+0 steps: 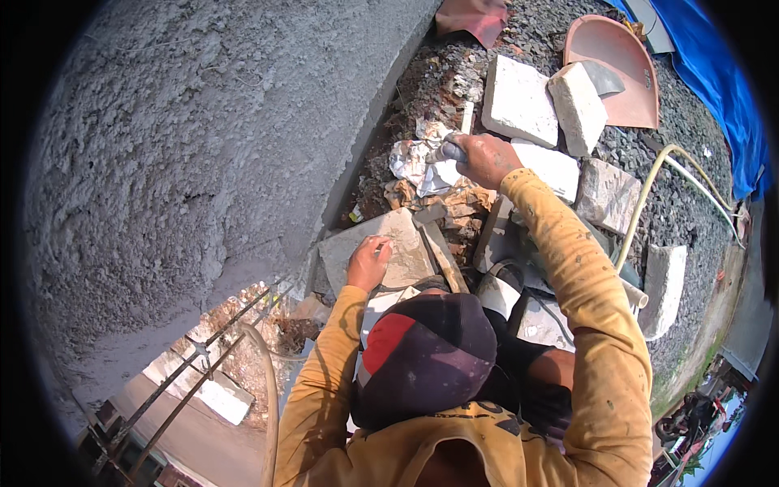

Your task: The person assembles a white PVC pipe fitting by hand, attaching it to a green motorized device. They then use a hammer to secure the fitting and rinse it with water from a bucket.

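Note:
My left hand (369,264) is closed over a flat grey stone slab (402,235); whether its curled fingers hold something small I cannot make out. Stretched out ahead, my right hand (487,161) grips a grey, rounded tool (449,151) whose kind does not show clearly. The tool is above crumpled white paper or plastic (410,160) and broken brown rubble (450,201). A narrow stone strip (444,258) lies along the slab's right edge. Both my arms are in dusty yellow sleeves.
A rough grey plastered wall (203,146) rises on the left, above bare rebar (195,355). Pale blocks (519,101) and a pink scoop-shaped container (613,49) lie on gravel ahead. A yellowish hose (645,195) curves at right, near a blue tarp (714,73).

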Demonstrator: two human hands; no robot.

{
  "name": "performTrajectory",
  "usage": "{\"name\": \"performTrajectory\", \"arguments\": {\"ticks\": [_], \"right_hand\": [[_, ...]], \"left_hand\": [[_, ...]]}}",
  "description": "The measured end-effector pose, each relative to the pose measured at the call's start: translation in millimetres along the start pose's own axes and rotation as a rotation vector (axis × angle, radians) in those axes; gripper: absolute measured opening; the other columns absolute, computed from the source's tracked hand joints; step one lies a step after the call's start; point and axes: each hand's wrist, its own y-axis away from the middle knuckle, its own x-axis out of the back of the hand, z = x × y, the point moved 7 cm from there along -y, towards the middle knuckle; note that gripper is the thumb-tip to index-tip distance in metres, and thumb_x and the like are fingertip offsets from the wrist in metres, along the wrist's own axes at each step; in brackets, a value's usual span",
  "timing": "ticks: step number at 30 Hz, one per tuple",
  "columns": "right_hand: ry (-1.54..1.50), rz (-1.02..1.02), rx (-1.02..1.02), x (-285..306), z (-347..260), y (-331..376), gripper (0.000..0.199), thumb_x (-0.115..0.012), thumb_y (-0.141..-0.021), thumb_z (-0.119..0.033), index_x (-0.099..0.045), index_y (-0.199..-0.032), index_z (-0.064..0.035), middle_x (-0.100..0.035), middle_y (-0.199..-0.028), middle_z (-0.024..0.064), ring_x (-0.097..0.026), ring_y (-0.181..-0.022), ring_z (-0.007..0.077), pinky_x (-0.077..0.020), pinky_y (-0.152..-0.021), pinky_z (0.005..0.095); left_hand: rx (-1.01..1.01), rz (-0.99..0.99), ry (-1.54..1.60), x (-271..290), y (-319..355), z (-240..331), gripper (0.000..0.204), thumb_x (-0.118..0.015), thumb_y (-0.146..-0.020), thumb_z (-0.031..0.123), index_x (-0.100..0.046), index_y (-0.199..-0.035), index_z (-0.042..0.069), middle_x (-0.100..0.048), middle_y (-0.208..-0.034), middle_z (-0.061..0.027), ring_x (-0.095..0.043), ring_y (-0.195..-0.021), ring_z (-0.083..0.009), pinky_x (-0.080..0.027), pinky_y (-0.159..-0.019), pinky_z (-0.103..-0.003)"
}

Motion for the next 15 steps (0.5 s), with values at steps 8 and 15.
{"name": "performTrajectory", "arguments": {"ticks": [8, 15], "right_hand": [[-0.175, 0.244, 0.434, 189, -70, 57, 0.037, -0.064, -0.071, -0.011, -0.06, -0.108, -0.0081, -0.066, -0.088, 0.0141, -0.065, -0.076, 0.031, -0.051, -0.072, 0.039], [0.076, -0.017, 0.021, 8, -13, -9, 0.019, -0.057, -0.079, -0.017, -0.063, -0.096, -0.0122, -0.066, -0.085, 0.0151, -0.064, -0.084, 0.0331, -0.0503, -0.078, 0.0432]], "left_hand": [[0.42, 0.2, 0.096, 54, 78, -66, 0.025, -0.059, -0.089, 0.025, -0.064, -0.099, 0.003, -0.065, -0.09, -0.0115, -0.062, -0.083, -0.0219, -0.047, -0.076, -0.032], [0.275, 0.165, 0.193, 43, 40, -13, 0.026, -0.057, -0.09, 0.025, -0.064, -0.098, 0.0, -0.066, -0.09, -0.007, -0.06, -0.084, -0.0146, -0.046, -0.079, -0.028]]}}
